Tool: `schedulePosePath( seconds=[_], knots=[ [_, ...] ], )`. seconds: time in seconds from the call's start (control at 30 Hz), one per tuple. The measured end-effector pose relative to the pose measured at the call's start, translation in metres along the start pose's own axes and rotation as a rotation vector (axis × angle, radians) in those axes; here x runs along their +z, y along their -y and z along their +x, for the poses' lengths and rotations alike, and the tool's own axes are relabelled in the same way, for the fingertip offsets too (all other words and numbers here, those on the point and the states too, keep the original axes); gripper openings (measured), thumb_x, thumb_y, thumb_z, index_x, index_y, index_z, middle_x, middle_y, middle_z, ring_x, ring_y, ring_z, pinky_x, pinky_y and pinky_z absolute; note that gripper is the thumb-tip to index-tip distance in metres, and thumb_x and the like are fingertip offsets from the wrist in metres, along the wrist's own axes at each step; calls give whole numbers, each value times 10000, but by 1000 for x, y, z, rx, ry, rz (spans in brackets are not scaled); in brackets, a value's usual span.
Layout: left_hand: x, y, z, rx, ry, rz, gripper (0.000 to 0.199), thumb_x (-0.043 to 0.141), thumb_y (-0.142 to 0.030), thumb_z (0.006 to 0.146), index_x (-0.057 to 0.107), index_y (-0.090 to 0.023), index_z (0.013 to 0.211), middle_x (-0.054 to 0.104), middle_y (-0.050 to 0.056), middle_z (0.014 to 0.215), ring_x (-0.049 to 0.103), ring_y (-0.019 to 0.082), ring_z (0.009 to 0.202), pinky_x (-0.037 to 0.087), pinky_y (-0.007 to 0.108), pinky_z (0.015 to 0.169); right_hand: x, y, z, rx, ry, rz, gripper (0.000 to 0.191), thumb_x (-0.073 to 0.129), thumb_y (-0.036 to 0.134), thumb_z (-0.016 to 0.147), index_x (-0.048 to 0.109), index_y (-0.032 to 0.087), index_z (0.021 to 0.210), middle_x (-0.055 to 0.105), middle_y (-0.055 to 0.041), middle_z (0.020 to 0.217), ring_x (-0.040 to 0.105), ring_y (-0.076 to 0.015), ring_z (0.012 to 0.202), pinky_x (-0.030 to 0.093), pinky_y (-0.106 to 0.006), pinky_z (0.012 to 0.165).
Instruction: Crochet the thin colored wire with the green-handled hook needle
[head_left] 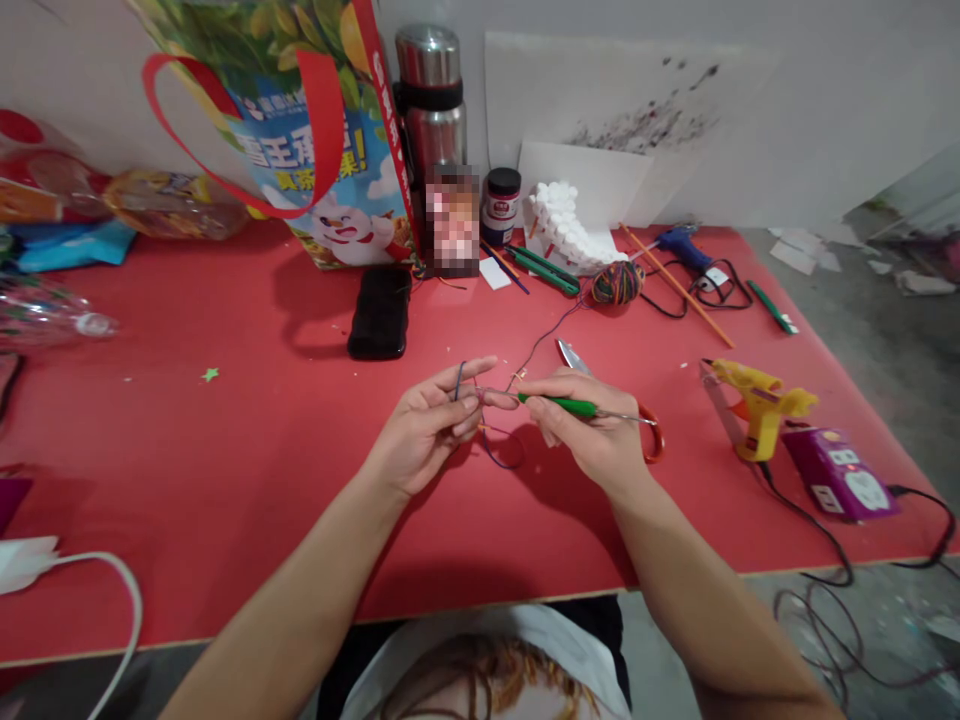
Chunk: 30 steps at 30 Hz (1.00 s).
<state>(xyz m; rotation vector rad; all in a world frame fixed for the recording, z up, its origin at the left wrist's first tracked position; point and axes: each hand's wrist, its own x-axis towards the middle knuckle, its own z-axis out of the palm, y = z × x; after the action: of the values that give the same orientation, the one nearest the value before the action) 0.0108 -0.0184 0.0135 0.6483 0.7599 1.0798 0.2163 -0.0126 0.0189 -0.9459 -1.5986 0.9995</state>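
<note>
In my right hand (581, 420) is a crochet hook with a green handle (574, 406), its tip pointing left toward my other hand. My left hand (431, 420) pinches thin yarn near the hook's tip, and a dark strand loops over a raised finger. A loose yarn loop (501, 465) hangs below the fingers. From between the hands the strand runs up and back to a multicoloured yarn ball (618, 284). Scissors with orange handles (654, 435) lie partly hidden behind my right hand, blade (571, 355) showing above it.
On the red table (247, 480) stand a gift bag (300, 130), a steel flask (433, 100) and a dark jar (501, 205). A black phone (379, 312) lies behind my left hand. At right are a yellow glue gun (763, 405), a purple box (840, 475) and cables.
</note>
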Motion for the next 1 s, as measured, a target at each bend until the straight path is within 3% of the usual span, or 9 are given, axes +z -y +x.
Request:
schedulePosePath(
  seconds=[0.2,0.33,0.53,0.77,1.0],
  knots=[
    [0,-1,-2,9,8,53,502,786,-167,811,700,-121,1303,754,86,789,350,64,511,261,233,505,0,0,3,-120,62,-80,168,697,210,951,819,257,1055,774,-46,841,701,-197,799,569,-367,788],
    [-4,1,-1,3,15,118,511,778,-179,828,690,-149,1331,707,34,745,333,58,503,213,234,497,-2,1,2,-228,125,-166,204,673,161,964,797,252,1098,767,-49,900,691,-179,821,564,-338,780],
    [-3,2,-1,-46,-29,140,512,791,-186,797,703,-121,1297,645,6,694,320,54,498,196,229,491,-4,-2,-4,-277,199,-267,250,633,175,995,748,260,1201,744,-73,1001,688,-185,881,564,-332,797],
    [-7,0,-1,-95,86,206,523,739,-218,865,655,-98,1367,714,83,737,316,65,511,202,234,506,-8,-2,1,-256,192,-225,143,666,200,985,771,225,1079,745,-46,902,675,-164,821,536,-305,763],
    [-11,5,-1,-166,205,195,422,730,-225,895,723,-152,1310,728,88,737,330,61,511,205,238,520,-17,-1,6,-73,154,3,103,698,217,963,800,209,959,730,-29,834,651,-142,762,505,-284,713]
  ],
)
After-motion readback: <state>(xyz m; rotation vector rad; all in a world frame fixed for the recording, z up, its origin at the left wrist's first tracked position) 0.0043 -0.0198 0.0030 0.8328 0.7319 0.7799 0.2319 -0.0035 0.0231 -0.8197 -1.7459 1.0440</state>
